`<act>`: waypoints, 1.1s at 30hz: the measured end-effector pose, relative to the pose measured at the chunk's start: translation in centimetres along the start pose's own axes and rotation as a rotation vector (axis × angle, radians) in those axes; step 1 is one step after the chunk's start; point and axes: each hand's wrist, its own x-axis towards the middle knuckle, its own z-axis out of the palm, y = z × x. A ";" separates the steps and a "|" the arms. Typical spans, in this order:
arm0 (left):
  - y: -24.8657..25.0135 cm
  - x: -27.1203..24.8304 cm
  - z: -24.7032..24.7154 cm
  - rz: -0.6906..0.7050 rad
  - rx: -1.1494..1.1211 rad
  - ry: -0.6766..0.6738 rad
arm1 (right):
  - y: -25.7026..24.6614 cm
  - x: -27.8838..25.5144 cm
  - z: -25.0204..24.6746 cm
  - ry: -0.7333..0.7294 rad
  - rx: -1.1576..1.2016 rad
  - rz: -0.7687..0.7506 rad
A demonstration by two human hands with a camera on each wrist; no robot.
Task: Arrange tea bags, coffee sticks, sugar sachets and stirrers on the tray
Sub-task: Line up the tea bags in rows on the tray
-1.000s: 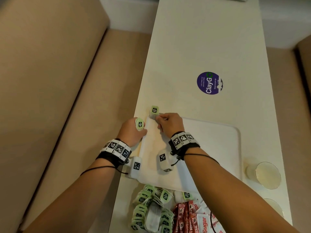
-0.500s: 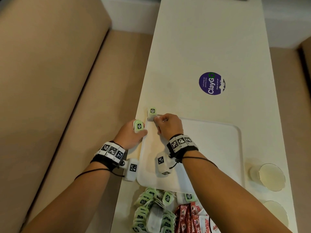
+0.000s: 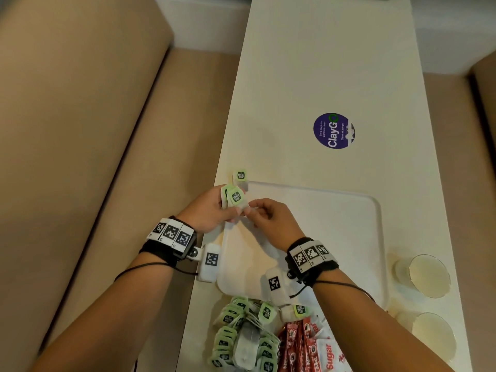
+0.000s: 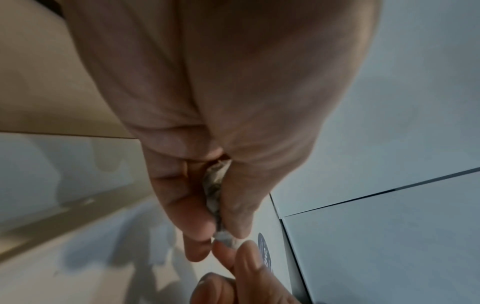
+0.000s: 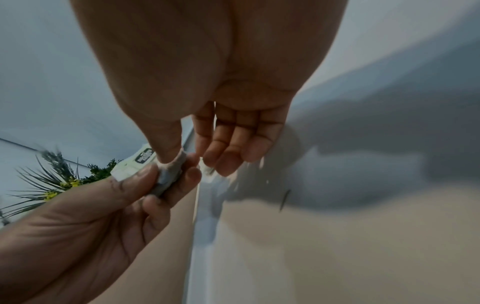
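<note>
1. Two hands meet above the far-left corner of the white tray (image 3: 335, 237), which lies on the long pale table (image 3: 322, 63); both are mine.
2. My left hand (image 3: 212, 210) curls thumb and fingers around a small bunch of tea bags (image 3: 233, 197), their green tags standing up above my knuckles.
3. My right hand (image 3: 271, 214) pinches the near end of that same bunch between thumb and forefinger; in the right wrist view its other fingers (image 5: 233, 148) hang loosely, half straight.
4. One more tea bag (image 3: 240, 178) lies at the tray's far-left corner, its green tag over the rim toward the table's left edge; whether the bag itself rests inside the tray or on its rim I cannot tell.
5. At the near edge of the table, just beyond the tray's near rim, sits a heap of loose tea bags (image 3: 241, 334), with red coffee sticks (image 3: 295, 345) beside it on the right and a white sugar sachet (image 3: 330, 355) next to those.
6. Two pale cups (image 3: 429, 275) stand along the table's right edge, beside the tray's near-right corner.
7. A round purple sticker (image 3: 333, 130) marks the table beyond the tray.
</note>
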 end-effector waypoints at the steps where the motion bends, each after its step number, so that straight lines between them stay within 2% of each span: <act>1: 0.0 0.1 0.0 0.005 0.023 0.003 | 0.1 -0.1 0.0 0.008 0.008 -0.005; 5: 0.2 0.4 0.1 0.008 0.096 0.015 | -0.5 -0.3 0.0 -0.002 0.025 -0.044; 10: 0.5 0.7 0.6 -0.013 0.126 0.121 | -0.8 0.3 -0.4 0.017 -0.018 -0.043; 16: -0.3 2.4 -0.4 -0.086 0.228 0.311 | -0.5 2.6 -2.0 0.231 -0.084 0.024; 20: -0.2 3.9 -0.9 -0.100 0.406 0.391 | -0.9 3.6 -2.8 0.264 -0.157 0.079; 25: -0.4 4.8 -0.7 -0.087 0.464 0.393 | -1.0 4.4 -2.9 0.219 -0.246 0.121; 33: -0.4 5.6 -0.2 -0.053 0.527 0.381 | -0.9 5.0 -1.8 0.311 -0.295 0.150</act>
